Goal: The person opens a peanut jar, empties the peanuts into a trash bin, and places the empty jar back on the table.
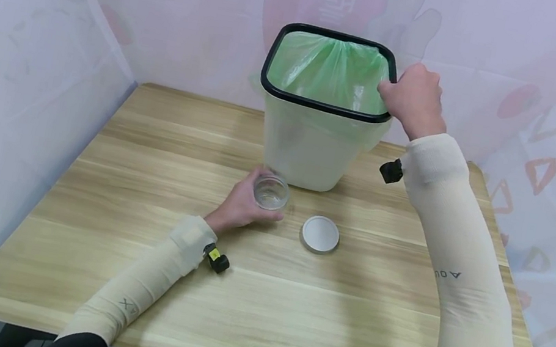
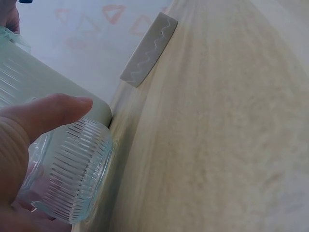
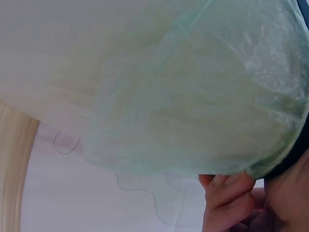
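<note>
My left hand [image 1: 241, 204] grips a clear glass jar [image 1: 271, 192], its open mouth facing up. In the left wrist view the thumb [image 2: 58, 110] lies across the jar's ribbed wall [image 2: 79, 169]. Behind it stands a white trash can [image 1: 305, 147] lined with a green plastic bag [image 1: 324, 70]. The right hand [image 1: 416, 102] grips the black rim [image 1: 318, 105] at its right side, thumb over the top. From the right wrist, curled fingers [image 3: 229, 198] show beneath the bag's overhanging edge [image 3: 169, 111].
A round white lid [image 1: 320, 234] lies flat on the wooden table [image 1: 254, 306], to the right of the jar. A printed curtain [image 1: 195, 10] hangs close behind the trash can and along both sides of the table.
</note>
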A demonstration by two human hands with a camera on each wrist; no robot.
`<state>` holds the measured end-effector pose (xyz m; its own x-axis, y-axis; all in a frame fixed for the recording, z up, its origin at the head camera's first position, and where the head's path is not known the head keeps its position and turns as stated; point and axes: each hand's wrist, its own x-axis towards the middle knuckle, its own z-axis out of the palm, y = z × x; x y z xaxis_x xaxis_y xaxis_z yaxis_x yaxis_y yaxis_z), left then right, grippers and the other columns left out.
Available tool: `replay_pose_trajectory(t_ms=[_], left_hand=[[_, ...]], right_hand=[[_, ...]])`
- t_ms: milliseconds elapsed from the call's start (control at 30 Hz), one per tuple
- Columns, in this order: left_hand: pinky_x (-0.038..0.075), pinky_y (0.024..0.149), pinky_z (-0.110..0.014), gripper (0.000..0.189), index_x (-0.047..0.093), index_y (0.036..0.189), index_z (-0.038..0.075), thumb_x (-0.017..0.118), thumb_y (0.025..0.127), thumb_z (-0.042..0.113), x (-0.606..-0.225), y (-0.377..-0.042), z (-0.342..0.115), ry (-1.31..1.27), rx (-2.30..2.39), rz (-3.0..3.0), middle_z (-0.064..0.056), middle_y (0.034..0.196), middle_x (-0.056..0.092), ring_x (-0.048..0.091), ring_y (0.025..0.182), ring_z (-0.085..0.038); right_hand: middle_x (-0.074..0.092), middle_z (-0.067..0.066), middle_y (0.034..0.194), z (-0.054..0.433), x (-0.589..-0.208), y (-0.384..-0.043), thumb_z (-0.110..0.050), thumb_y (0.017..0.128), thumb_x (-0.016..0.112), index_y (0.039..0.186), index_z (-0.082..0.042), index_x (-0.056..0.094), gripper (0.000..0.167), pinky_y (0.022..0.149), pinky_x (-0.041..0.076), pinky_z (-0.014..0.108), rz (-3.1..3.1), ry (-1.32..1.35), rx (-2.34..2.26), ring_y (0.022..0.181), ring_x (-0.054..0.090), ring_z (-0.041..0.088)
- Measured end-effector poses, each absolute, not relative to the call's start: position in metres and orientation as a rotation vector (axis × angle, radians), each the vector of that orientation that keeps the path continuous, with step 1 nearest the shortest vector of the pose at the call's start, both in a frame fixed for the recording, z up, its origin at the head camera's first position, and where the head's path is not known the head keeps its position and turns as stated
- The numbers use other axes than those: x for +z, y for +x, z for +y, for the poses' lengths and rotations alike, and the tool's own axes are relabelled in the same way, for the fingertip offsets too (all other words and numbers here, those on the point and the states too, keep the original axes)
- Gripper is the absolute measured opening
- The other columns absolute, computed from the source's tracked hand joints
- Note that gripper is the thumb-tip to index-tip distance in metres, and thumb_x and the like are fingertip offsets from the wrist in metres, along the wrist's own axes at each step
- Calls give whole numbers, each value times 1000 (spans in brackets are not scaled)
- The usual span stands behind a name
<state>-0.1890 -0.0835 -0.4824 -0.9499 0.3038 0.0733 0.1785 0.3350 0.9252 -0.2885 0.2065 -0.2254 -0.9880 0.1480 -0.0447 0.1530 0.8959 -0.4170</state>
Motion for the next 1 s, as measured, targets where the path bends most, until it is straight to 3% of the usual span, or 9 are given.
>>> replay_pose_trajectory(t_ms=[233,367,500,600,700,867,933,1000], left_hand=[[42,121,-54,100,44,146,11,102,64,14,-481,-188,-83,457,1656,2485,-14,143,60,56,135,-37],[40,123,-53,111,39,153,13,104,63,21,-482,-188,-85,489,1632,2475,-12,147,57,54,138,-33],[38,125,-51,127,28,163,13,104,63,32,-480,-188,-92,514,1572,2488,-12,154,51,52,141,-30],[34,127,-53,125,26,165,14,100,68,39,-476,-187,-99,512,1530,2518,-11,159,48,48,146,-29],[30,128,-57,115,27,166,17,93,77,48,-470,-187,-109,487,1439,2575,-10,165,43,40,153,-30],[21,131,-63,98,22,169,17,71,94,56,-461,-191,-127,495,1240,2700,-12,174,28,24,162,-37],[17,132,-63,93,19,170,13,61,99,58,-459,-193,-134,527,1145,2770,-15,176,23,19,163,-39],[12,133,-62,91,15,170,9,49,103,61,-458,-196,-140,544,1038,2836,-18,176,18,16,163,-41]], right_hand=[[35,-4,58,210,-226,-291,-37,100,50,73,-11,44,38,55,46,32,3046,252,-695,60,49,23],[32,-6,53,212,-227,-289,-46,100,46,71,-12,43,45,51,44,32,3057,270,-698,57,47,22],[45,-7,53,217,-226,-287,-52,99,39,75,-12,48,48,53,45,35,3068,316,-695,69,56,27],[59,-10,54,222,-225,-286,-54,98,35,81,-12,59,51,61,48,37,3034,331,-747,83,64,29],[65,-14,54,227,-226,-285,-57,98,32,88,-13,65,56,65,48,37,2994,336,-825,88,68,25],[69,-15,64,237,-233,-279,-62,100,26,92,-17,65,61,74,49,33,2979,337,-951,75,74,10],[69,-15,70,242,-238,-276,-61,101,23,91,-18,65,61,77,48,32,2994,327,-972,72,73,8],[68,-10,76,246,-247,-273,-60,103,19,89,-16,62,63,76,47,35,3037,301,-950,76,70,15]])
